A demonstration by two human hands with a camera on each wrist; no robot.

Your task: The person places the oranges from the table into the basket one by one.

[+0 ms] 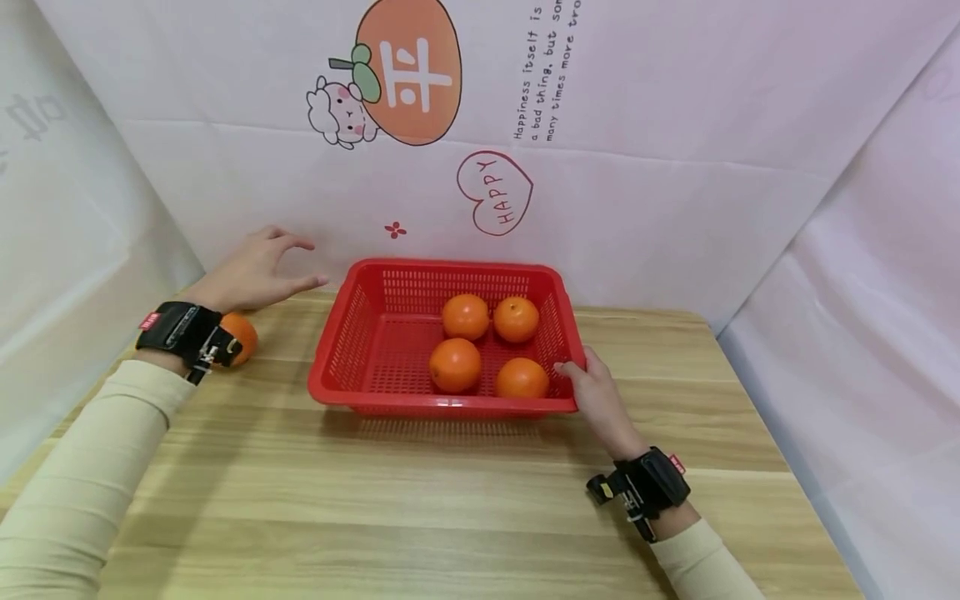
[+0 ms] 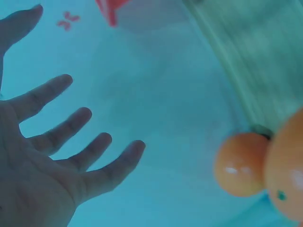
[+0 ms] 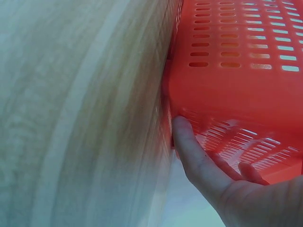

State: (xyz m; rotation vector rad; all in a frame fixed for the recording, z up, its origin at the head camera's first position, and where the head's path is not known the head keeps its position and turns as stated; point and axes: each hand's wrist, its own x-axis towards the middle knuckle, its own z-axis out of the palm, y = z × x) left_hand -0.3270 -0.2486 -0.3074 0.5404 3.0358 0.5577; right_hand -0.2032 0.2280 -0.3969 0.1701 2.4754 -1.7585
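A red plastic basket with slotted walls is on the wooden table, with several oranges inside, mostly toward its right half. My right hand grips the basket's right side near the front corner; the right wrist view shows its fingers against the slotted red plastic. To the left of the basket, my left hand is held out with its fingers spread and nothing in them. Below that wrist another orange shows, partly hidden by the wrist camera. Two oranges appear beside the palm in the left wrist view.
Behind the table hangs a white printed cloth with a cartoon fruit and a red heart. More white cloth closes off the left and right sides. Both wrists carry black camera straps.
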